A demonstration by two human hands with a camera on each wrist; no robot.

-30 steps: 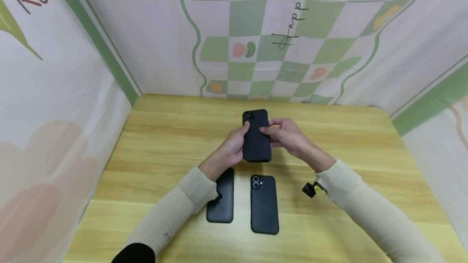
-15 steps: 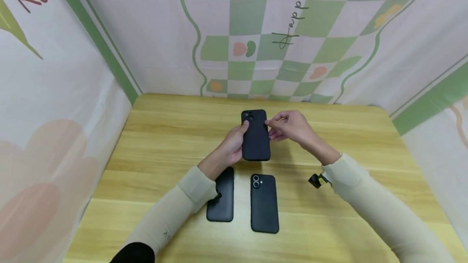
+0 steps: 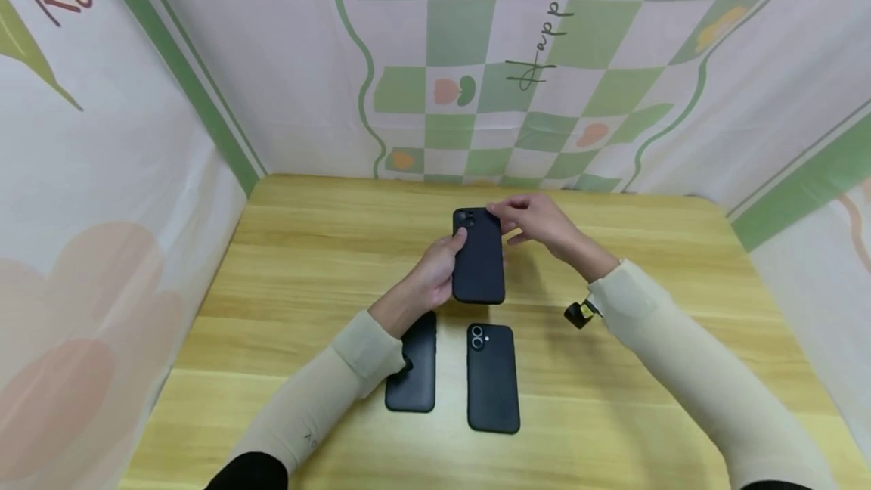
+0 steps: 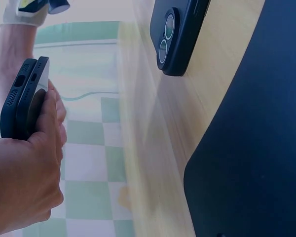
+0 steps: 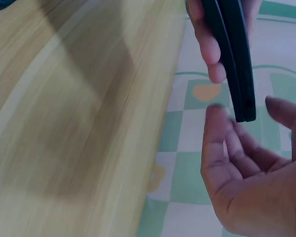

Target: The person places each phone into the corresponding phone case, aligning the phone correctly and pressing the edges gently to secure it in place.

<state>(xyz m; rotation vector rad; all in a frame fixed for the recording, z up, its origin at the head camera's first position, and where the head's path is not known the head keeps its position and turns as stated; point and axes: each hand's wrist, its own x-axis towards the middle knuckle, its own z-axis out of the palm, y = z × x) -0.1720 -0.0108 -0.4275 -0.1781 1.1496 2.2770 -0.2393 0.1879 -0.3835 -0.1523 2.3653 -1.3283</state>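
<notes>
My left hand grips a black phone case with a camera cutout, thumb on its back beside the cutout. In the left wrist view a second thin black slab lies flush against the case; whether it is a phone or another case I cannot tell. My right hand is at the case's upper right corner. In the right wrist view its thumb and fingers are spread either side of the stack's end, with a gap at the thumb.
A black phone with two lenses lies on the wooden table, nearer the front. Left of it, another black phone or case is partly covered by my left sleeve. Patterned cloth hangs behind and at both sides.
My right hand has moved from the case's right side, up along its edge to the top right corner. The left hand and the case have hardly moved.
</notes>
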